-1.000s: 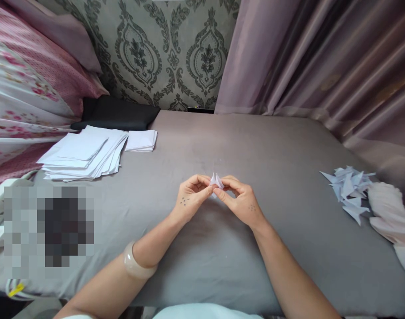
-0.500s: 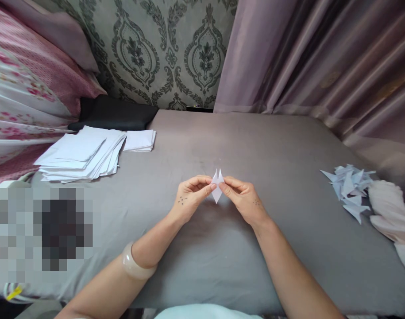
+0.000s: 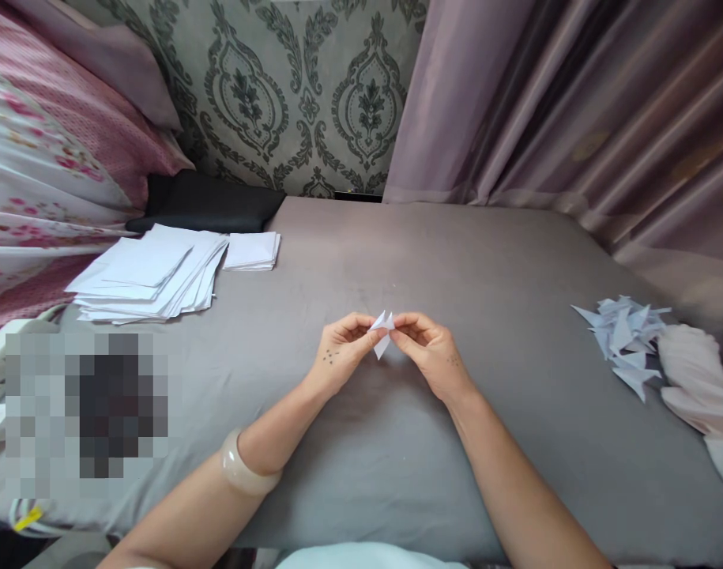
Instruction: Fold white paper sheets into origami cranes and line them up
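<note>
A small white folded paper (image 3: pixel 382 346) is held up above the middle of the grey-covered surface (image 3: pixel 408 474). It has two narrow points at the top and a wider point hanging below. My left hand (image 3: pixel 344 352) pinches its left side between thumb and fingers. From the other side, my right hand (image 3: pixel 427 348) grips the paper near its upper right point, thumb in front. The fingertips behind the paper are partly hidden.
Stacked white paper sheets (image 3: pixel 141 273) lie at the left, beside a smaller paper stack (image 3: pixel 252 250). Behind them is a black item (image 3: pixel 212 201). At the right, a pile of folded paper pieces (image 3: pixel 625 332) rests against a pale cloth (image 3: pixel 693 367).
The folded paper has tilted between my hands, and its top points now sit lower and lean apart. My hands stay in nearly the same place.
</note>
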The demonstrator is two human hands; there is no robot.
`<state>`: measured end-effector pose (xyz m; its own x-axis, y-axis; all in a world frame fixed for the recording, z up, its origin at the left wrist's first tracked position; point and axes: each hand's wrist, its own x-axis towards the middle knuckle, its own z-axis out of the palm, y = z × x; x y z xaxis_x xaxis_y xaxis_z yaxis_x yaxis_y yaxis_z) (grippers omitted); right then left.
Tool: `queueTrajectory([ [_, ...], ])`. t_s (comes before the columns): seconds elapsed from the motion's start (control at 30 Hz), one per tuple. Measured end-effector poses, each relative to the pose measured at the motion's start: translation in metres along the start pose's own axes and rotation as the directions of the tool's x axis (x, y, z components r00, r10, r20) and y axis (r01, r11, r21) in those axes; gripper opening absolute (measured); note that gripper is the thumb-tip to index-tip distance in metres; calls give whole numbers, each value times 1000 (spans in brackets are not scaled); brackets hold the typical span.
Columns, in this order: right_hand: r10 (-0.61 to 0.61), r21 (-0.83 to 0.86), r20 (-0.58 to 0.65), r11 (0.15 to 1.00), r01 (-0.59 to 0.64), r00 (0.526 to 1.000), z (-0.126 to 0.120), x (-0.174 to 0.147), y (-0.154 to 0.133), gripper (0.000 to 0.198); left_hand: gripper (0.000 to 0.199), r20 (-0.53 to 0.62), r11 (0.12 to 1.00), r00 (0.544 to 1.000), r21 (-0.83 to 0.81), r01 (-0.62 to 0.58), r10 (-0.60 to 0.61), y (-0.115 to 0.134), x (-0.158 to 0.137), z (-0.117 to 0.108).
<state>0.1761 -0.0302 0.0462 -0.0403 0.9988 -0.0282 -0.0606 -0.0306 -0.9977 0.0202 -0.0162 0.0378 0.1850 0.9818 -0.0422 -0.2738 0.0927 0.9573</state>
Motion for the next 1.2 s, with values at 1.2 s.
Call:
queueTrajectory([
  [1.2, -128, -77, 89, 988, 135, 988, 1, -3, -7, 11, 10, 113, 926, 972, 297, -231, 206, -1, -3, 2],
])
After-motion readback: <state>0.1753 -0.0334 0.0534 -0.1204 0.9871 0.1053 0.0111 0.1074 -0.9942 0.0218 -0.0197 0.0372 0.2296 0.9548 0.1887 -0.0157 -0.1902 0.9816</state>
